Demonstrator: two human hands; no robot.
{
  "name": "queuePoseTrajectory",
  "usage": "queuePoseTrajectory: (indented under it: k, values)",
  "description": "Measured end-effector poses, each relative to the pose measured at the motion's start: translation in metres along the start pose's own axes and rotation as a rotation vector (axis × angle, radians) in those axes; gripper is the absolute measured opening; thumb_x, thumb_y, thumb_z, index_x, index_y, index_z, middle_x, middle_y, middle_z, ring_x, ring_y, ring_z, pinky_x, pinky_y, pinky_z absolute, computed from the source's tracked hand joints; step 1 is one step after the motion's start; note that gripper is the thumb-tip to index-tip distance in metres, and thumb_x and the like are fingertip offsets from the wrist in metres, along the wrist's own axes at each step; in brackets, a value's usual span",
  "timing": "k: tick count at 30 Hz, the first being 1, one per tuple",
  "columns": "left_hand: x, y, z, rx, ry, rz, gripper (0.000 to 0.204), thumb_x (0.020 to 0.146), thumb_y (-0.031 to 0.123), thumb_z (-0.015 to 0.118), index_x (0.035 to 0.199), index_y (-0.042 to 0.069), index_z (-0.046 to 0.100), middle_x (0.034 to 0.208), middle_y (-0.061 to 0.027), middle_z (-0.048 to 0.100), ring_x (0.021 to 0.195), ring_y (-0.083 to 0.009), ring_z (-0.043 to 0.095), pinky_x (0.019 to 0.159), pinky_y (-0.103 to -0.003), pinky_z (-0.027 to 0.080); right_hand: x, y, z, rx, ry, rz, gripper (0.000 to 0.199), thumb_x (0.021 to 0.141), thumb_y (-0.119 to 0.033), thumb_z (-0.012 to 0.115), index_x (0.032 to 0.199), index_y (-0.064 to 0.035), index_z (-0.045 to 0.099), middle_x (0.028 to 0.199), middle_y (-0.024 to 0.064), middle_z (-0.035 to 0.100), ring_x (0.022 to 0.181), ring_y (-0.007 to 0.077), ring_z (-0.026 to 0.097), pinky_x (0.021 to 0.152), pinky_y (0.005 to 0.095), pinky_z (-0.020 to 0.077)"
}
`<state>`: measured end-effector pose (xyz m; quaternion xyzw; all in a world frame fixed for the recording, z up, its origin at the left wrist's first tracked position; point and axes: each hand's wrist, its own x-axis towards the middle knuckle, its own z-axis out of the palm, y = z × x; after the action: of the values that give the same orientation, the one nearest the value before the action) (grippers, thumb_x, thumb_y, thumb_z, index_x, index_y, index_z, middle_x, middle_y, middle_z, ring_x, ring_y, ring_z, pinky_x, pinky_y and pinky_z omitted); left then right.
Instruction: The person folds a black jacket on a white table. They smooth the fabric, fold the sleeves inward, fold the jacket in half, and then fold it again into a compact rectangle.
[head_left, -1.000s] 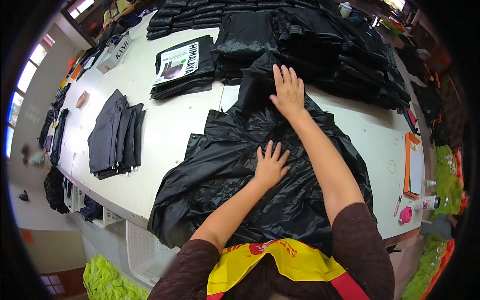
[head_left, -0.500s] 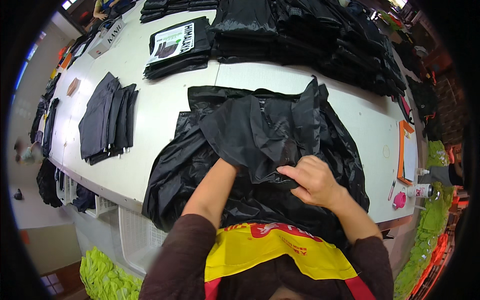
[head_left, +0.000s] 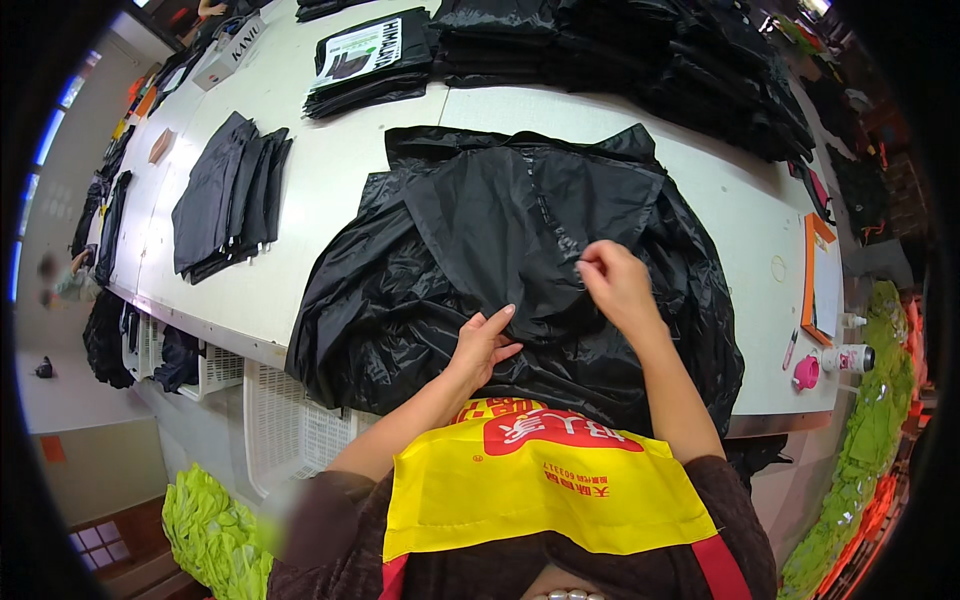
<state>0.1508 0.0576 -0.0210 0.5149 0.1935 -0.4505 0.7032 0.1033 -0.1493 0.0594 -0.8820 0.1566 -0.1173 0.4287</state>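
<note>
A wide piece of black shiny fabric [head_left: 465, 215] lies spread over the near side of the white table [head_left: 330, 190], its folds bunched toward me. On top of it a smoother black panel lies flat, with a thin seam-like line down its middle. My left hand [head_left: 482, 345] rests at the panel's lower edge, fingers spread, holding nothing. My right hand [head_left: 618, 285] is over the panel's right part, thumb and fingertips pinched close to the seam line. What it pinches, if anything, is too small to tell.
Folded dark pieces [head_left: 225, 195] lie to the left. Tall black stacks [head_left: 620, 70] and a pile topped by a printed sheet [head_left: 360, 55] stand at the back. At the right are an orange clipboard [head_left: 810, 275], a pink cup [head_left: 806, 372] and a bottle [head_left: 845, 358]. White crates [head_left: 285, 425] stand below the left edge.
The upper panel, earlier lifted and crumpled, now lies smoothed out. My left hand has come out from under it toward me, and my right hand has moved up and away from its near edge.
</note>
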Motion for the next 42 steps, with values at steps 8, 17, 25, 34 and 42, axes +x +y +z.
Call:
queuePoseTrajectory:
  k: [8, 17, 25, 34, 42]
  values:
    - [-0.071, 0.061, 0.049, 0.079, -0.085, 0.492, 0.013, 0.082, 0.015, 0.061, 0.090, 0.005, 0.059, 0.076, -0.0032, 0.064, 0.060, -0.0141, 0.063, 0.045, -0.025, 0.051, 0.048, 0.001, 0.075, -0.223, -1.067, 0.183, 0.034, 0.084, -0.028, 0.052, 0.108, -0.0077, 0.065, 0.099, 0.0179, 0.064, 0.097, 0.0307, 0.059, 0.086, 0.0381, 0.0427]
    - [-0.063, 0.082, -0.011, -0.029, -0.134, 0.464, 0.017, 0.088, 0.018, 0.055, 0.096, 0.002, 0.057, 0.089, -0.0110, 0.066, 0.075, -0.0181, 0.066, 0.057, -0.025, 0.054, 0.043, 0.024, 0.040, -0.113, -0.914, -0.018, 0.051, 0.092, -0.044, 0.036, 0.110, -0.0023, 0.060, 0.105, 0.0159, 0.064, 0.100, 0.0295, 0.059, 0.087, 0.0318, 0.0432]
    - [-0.002, 0.078, -0.052, 0.337, 0.114, 1.138, 0.044, 0.081, -0.008, 0.056, 0.120, 0.003, 0.039, 0.120, -0.0112, 0.046, 0.107, -0.0172, 0.050, 0.086, -0.028, 0.046, -0.020, 0.056, -0.039, -0.577, -0.043, -0.454, 0.059, 0.063, -0.009, 0.072, 0.117, -0.0048, 0.049, 0.122, 0.0137, 0.048, 0.114, 0.0334, 0.046, 0.098, 0.0423, 0.0365]
    - [0.042, 0.199, -0.116, 1.072, -0.099, 0.902, 0.013, 0.084, 0.011, 0.060, 0.084, -0.001, 0.064, 0.097, -0.0098, 0.061, 0.091, -0.0188, 0.056, 0.080, -0.028, 0.043, 0.017, 0.110, -0.087, -0.387, -0.167, -0.389, 0.009, 0.078, -0.013, 0.064, 0.083, -0.0061, 0.064, 0.080, 0.0080, 0.064, 0.078, 0.0265, 0.058, 0.072, 0.0367, 0.0446]
    - [0.040, 0.168, -0.054, 1.437, 0.392, 1.676, 0.018, 0.072, 0.014, 0.071, 0.086, 0.005, 0.063, 0.078, -0.0101, 0.059, 0.079, -0.0283, 0.054, 0.072, -0.038, 0.043, 0.031, 0.114, -0.076, -0.603, -0.187, -0.214, 0.027, 0.083, -0.026, 0.061, 0.071, -0.0025, 0.059, 0.069, 0.0110, 0.058, 0.073, 0.0294, 0.052, 0.072, 0.0394, 0.0413]
